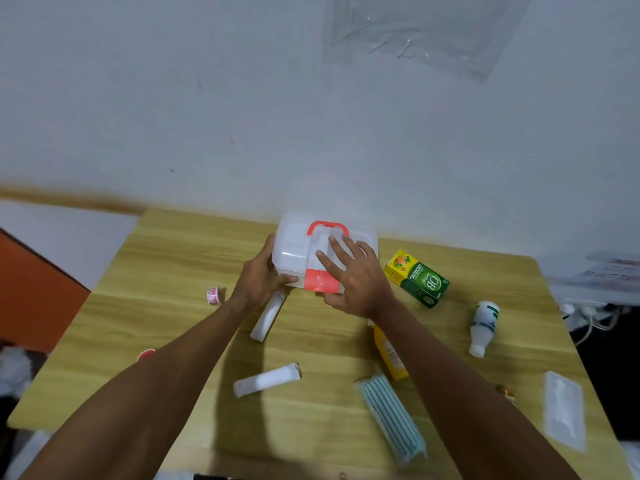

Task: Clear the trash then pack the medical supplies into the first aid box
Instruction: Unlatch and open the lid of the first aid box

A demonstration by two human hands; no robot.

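A white first aid box (294, 244) with a red handle and red front latch stands closed at the table's far edge. My left hand (258, 278) grips its left front corner, thumb along the lower rim. My right hand (353, 275) lies on the lid with fingers spread flat, thumb below the red latch. Two white wrapped rolls (265, 379) (268, 318) lie in front of the box. A pack of blue face masks (393, 414) lies near my right forearm, which partly hides a yellow box (389, 355).
A green and yellow carton (417, 278) and a toppled white bottle (483, 327) lie right of the box. A clear sealed pouch (562, 408) is at the right edge. A small pink tape roll (215, 295) and a red-topped item (147, 355) sit left on the wooden table (156, 258).
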